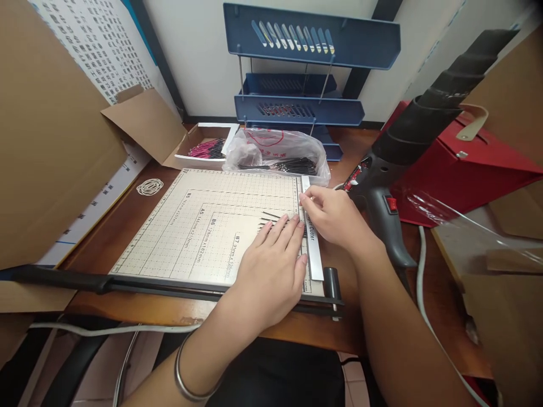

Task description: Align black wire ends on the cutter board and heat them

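Observation:
A paper cutter with a printed size grid lies on the wooden table, its black blade arm along the near side. My left hand, with a metal bangle on the wrist, rests flat on the board over several thin black pieces whose ends poke out beyond the fingertips. At the cutter's right edge, the fingers of my right hand are curled together near the white edge strip. What they pinch, if anything, is hidden.
Behind the board are a plastic bag of black pieces and an open box of pink-and-black ones. A heat gun stands right, before a red box. Rubber bands lie left; a blue rack stands behind.

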Tool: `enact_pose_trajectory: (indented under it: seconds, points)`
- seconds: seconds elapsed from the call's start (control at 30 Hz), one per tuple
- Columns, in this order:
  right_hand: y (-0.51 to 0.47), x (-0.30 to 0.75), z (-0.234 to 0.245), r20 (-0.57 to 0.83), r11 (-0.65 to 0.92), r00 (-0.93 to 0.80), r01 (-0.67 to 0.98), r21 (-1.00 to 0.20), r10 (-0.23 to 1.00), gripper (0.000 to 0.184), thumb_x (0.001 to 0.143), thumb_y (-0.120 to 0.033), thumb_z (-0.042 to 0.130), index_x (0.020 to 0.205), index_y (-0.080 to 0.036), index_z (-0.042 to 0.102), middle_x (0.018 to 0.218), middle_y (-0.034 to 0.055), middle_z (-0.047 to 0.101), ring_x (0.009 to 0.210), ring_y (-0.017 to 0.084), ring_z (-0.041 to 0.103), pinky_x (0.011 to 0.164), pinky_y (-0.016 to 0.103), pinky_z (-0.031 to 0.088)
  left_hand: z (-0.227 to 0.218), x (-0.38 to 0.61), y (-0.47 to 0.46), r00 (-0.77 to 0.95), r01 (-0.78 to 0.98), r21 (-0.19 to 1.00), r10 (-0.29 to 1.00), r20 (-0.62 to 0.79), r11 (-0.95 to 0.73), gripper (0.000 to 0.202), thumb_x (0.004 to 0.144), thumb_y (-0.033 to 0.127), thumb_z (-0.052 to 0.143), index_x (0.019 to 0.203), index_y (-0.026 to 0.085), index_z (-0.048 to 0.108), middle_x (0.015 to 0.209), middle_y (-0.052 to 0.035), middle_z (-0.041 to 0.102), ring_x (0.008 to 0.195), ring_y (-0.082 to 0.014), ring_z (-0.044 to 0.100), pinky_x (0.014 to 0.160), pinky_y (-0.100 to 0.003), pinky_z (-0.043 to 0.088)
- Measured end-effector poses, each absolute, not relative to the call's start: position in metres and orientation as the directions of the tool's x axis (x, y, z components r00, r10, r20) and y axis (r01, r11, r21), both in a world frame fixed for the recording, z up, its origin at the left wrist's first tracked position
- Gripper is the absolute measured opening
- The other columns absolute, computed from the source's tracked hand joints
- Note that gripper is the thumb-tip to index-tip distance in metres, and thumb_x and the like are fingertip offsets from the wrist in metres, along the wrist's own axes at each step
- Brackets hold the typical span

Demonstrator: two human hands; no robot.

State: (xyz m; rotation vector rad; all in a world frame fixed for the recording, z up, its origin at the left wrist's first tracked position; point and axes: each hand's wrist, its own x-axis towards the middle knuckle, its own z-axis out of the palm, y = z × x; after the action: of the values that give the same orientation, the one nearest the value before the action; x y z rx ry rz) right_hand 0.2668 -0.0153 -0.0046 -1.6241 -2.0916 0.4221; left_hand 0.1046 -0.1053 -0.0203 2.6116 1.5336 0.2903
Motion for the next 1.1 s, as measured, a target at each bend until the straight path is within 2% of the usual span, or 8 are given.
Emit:
enact_pose_trajectory:
  seconds: [0.23,0.43,0.6,0.83,1.1]
  points:
    - [-0.016,0.263,-0.005,0.159,0.269,-0.218,0.817,-0.509,0.963,0.031,0.098,-0.041,0.045,0.084,-0.021,0.063,0.074,0.0038,0.067,0.065,0.016,0.051,0.064,0.030,0.026,-0.023,0.110,-0.107,0.462,0.847,0.214,0.873,0.154,-0.487,0.058,0.108,0.034,0.028,0.158,0.008,0.038,0.166,-0.0081,0.034,0.157,-0.0261,0.027,0.130,-0.047,0.027]
    - [-0.018,0.265,-0.002,0.151,0.256,-0.208,0.831,-0.494,0.966,0.032,0.098,-0.042,0.044,0.082,-0.021,0.062,0.069,0.0027,0.063,0.062,0.015,0.047,0.063,0.030,0.024,-0.024,0.109,-0.109,0.457,0.847,0.220,0.874,0.165,-0.485,0.058,0.107,0.032,0.028,0.158,0.006,0.037,0.169,-0.0131,0.029,0.157,-0.0266,0.027,0.131,-0.047,0.025]
    - [-0.018,0.265,-0.002,0.157,0.255,-0.203,0.831,-0.495,0.967,0.033,0.098,-0.043,0.043,0.079,-0.021,0.058,0.071,0.0026,0.063,0.064,0.015,0.048,0.063,0.030,0.024,-0.018,0.105,-0.105,0.447,0.851,0.213,0.875,0.185,-0.480,0.056,0.105,0.031,0.035,0.156,0.008,0.040,0.170,-0.0153,0.024,0.159,-0.0293,0.021,0.130,-0.050,0.024]
    - [-0.018,0.267,-0.003,0.171,0.279,-0.223,0.835,-0.475,0.960,0.035,0.100,-0.042,0.041,0.076,-0.020,0.054,0.071,0.0033,0.062,0.066,0.015,0.049,0.064,0.030,0.026,-0.010,0.090,-0.084,0.438,0.870,0.174,0.885,0.156,-0.461,0.053,0.103,0.036,0.042,0.147,0.008,0.051,0.164,-0.0168,0.040,0.153,-0.0299,0.036,0.131,-0.053,0.020]
    - [-0.018,0.267,-0.002,0.162,0.259,-0.206,0.835,-0.486,0.965,0.031,0.099,-0.041,0.044,0.084,-0.020,0.062,0.075,0.0042,0.065,0.067,0.016,0.051,0.064,0.030,0.026,-0.012,0.092,-0.094,0.462,0.843,0.179,0.854,0.239,-0.507,0.042,0.104,0.034,0.045,0.136,0.012,0.059,0.150,-0.0134,0.056,0.137,-0.0283,0.052,0.129,-0.053,0.025]
